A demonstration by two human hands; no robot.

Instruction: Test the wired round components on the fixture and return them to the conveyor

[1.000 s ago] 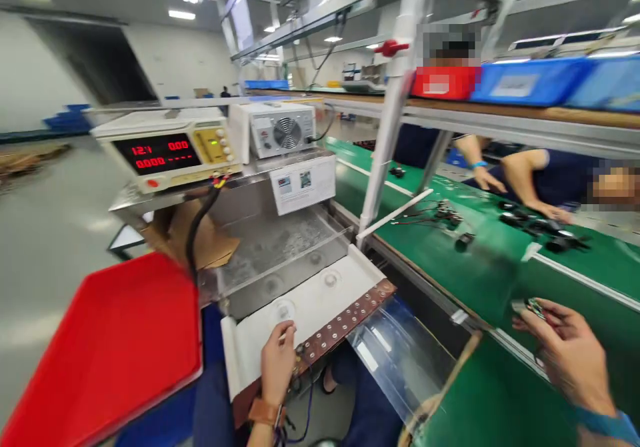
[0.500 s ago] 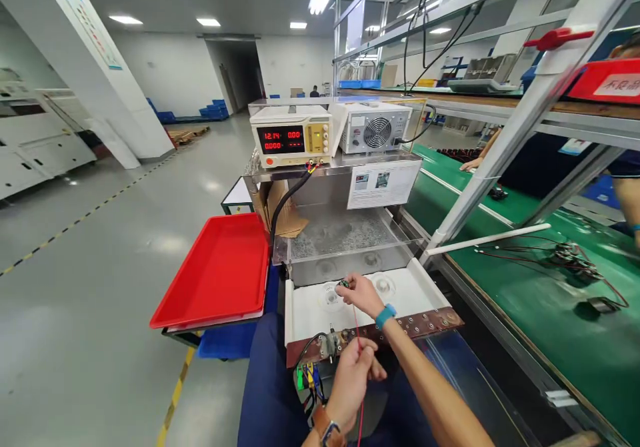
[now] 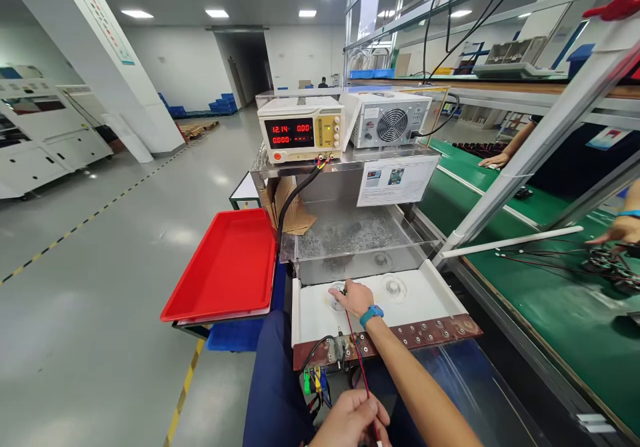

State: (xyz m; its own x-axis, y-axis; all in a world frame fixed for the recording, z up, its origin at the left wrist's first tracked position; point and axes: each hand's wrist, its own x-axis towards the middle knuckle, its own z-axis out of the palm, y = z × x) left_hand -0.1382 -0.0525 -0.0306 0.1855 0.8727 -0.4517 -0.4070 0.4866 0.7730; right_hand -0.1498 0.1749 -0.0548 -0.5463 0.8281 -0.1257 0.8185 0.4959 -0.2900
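My right hand [image 3: 357, 298], with a blue band at its wrist, is closed over the left round fixture [image 3: 336, 302] of the white test bed. Its fingers grip a small circuit board [image 3: 343, 291], mostly hidden under them. From there red and black wires [image 3: 361, 360] run down across the brown strip to my left hand [image 3: 353, 420]. Low at the picture's bottom edge, my left hand pinches these wires near their end, where a small white connector [image 3: 379, 443] shows. A second round fixture [image 3: 394, 288] lies to the right of my right hand.
A power supply [image 3: 302, 130] with red digits stands on the metal shelf behind, beside a fan-backed unit [image 3: 393, 123]. The raised clear cover [image 3: 360, 250] hangs over the bed. A red tray [image 3: 225, 267] is at left. At right, another person's hand [image 3: 623, 230] touches wired parts on the green belt [image 3: 565, 300].
My right hand has lowered the circuit board onto the left fixture's area. My left hand has slid down and toward me along the wires. The view has shifted slightly.
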